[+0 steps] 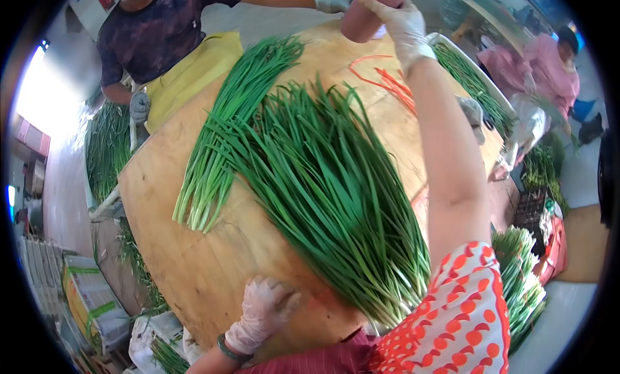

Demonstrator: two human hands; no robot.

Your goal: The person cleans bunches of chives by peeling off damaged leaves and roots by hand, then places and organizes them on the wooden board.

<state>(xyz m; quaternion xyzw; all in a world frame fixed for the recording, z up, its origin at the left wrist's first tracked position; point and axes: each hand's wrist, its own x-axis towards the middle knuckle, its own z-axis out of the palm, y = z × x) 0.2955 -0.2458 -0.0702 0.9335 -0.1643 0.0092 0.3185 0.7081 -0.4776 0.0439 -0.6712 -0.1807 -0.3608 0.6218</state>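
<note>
At the top, my right hand (405, 35) in a thin white glove is wrapped round a dusky pink cylinder (363, 20), apparently a cup or canister. Low on the board, my left hand (263, 311), gloved too, is curled into a loose fist, with nothing showing in it. Between my arms lies a big heap of garlic chives (336, 187), pale ends toward me. A smaller bundle of garlic chives (226, 128) lies to its left, partly overlapping. Orange-red ties (394, 86) rest on the board beyond the heap, beside my right forearm.
The wooden tabletop (155, 174) carries the chives. Across it stands a co-worker (161, 38) with a yellow apron, one gloved hand (334, 2) reaching near the pink cylinder. Crates of greens (108, 151) flank the table. Another person (542, 67) in pink is at right.
</note>
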